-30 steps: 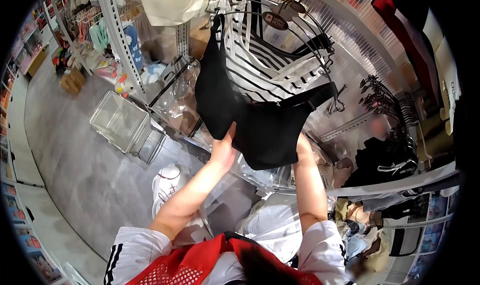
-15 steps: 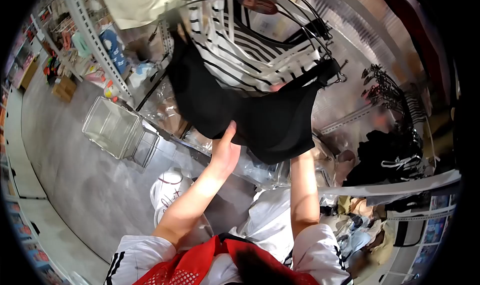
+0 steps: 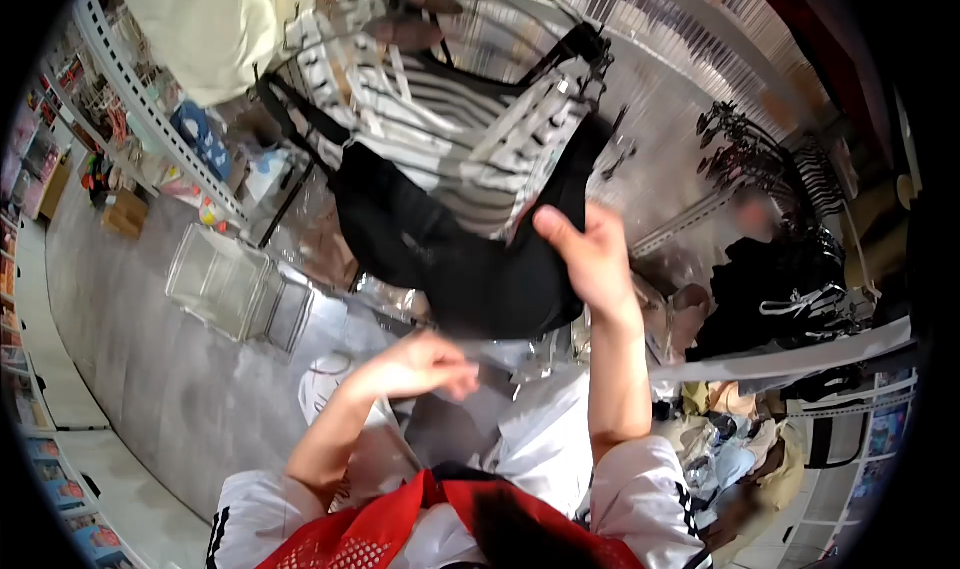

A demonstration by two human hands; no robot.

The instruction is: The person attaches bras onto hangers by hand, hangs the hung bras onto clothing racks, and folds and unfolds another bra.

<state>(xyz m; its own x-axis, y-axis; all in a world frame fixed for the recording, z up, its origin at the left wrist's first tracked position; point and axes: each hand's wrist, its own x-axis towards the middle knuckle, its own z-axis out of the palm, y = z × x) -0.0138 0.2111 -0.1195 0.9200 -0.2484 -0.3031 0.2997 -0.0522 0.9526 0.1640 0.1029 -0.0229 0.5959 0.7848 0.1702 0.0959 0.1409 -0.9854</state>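
A black bra [image 3: 490, 284] hangs in front of me on a hanger, its straps looped up at both sides. My right hand [image 3: 592, 259] grips its right cup edge, thumb in front and the other fingers hidden behind the fabric. Below the bra and apart from it is my left hand [image 3: 420, 366], slightly blurred, fingers curled in with nothing visible in them. Right behind the bra hang black-and-white striped garments [image 3: 440, 119] on hangers with dark oval tags.
A clear plastic bin [image 3: 218, 279] stands on the grey floor at left. Black garments [image 3: 765, 294] hang at right above a white rail [image 3: 790, 362]. Bagged clothing [image 3: 735, 449] is heaped at lower right. A cream cloth [image 3: 215, 29] hangs at upper left.
My left hand has let go of the bra's lower middle edge and dropped down and left. My right hand has come from behind the cup to its right side, thumb now in front.
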